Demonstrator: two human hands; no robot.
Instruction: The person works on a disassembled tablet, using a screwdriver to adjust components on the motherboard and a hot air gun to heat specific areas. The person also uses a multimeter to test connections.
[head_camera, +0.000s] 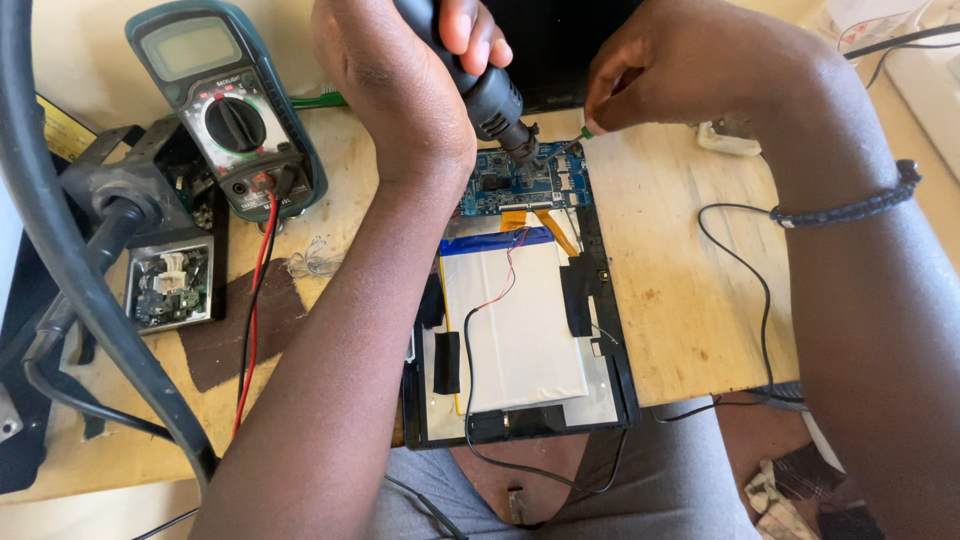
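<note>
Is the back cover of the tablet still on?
No, the tablet lies open, so its white battery and blue circuit board show.

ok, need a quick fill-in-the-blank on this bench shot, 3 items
1. The left hand grips a black hot-air handpiece whose nozzle points at the blue ____ of the opened tablet.
2. The right hand pinches a thin tool with a ____ handle end.
3. The multimeter lies on the wooden table with a red and a ____ lead plugged in.

Missing: circuit board; green; black

Hot-air wand (480, 85) over (opened) tablet (520, 330)
</note>
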